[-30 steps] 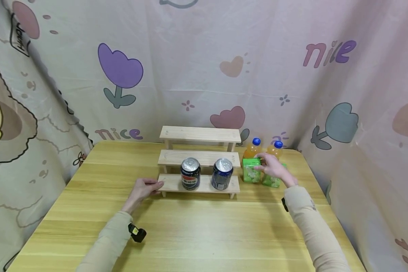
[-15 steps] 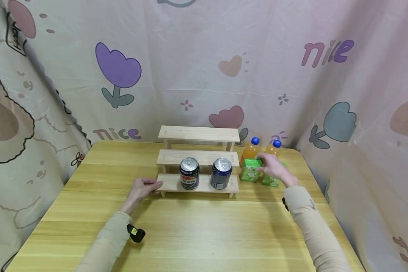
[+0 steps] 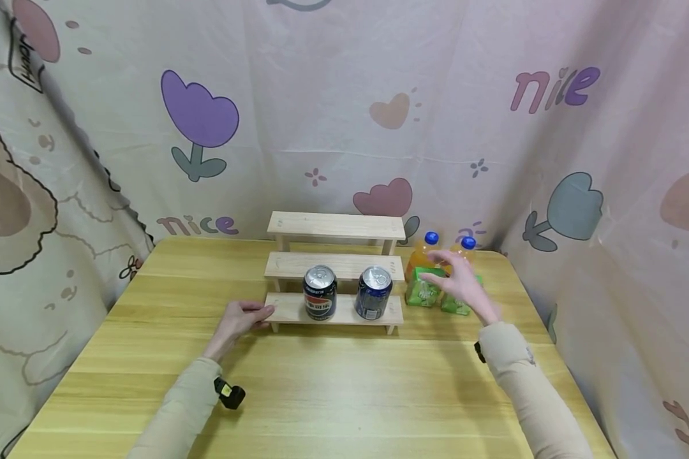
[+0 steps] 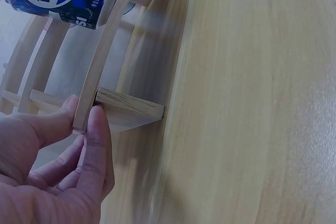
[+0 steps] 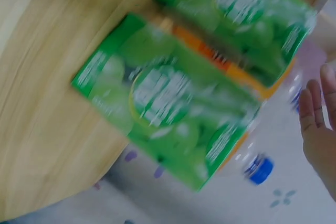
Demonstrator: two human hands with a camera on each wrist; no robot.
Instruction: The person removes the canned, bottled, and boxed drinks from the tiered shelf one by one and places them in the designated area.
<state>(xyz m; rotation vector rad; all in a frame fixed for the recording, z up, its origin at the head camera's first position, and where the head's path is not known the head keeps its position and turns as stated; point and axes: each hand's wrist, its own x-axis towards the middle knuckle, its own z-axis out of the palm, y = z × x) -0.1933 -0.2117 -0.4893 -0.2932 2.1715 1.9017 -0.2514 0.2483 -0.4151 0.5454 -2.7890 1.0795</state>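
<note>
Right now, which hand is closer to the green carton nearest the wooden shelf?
Right: your right hand is by the top of that green carton, while your left hand pinches the wooden shelf at its bottom step's left end, beyond both cans.

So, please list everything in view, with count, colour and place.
table: 1, yellowish, across the lower view
backdrop: count unclear, pale, printed, behind the table
rack: 1, pale wood, on the table
cans: 2, dark blue, on the rack's lowest tier
cartons: 2, green, right of the rack
bottles: 2, orange, blue-capped, behind the cartons
wrist cameras: 2, black, one per wrist
sleeves: 2, beige, at the bottom edge
left hand: 1, bare, pinching the lowest tier's left end
right hand: 1, bare, by the cartons' tops
</note>
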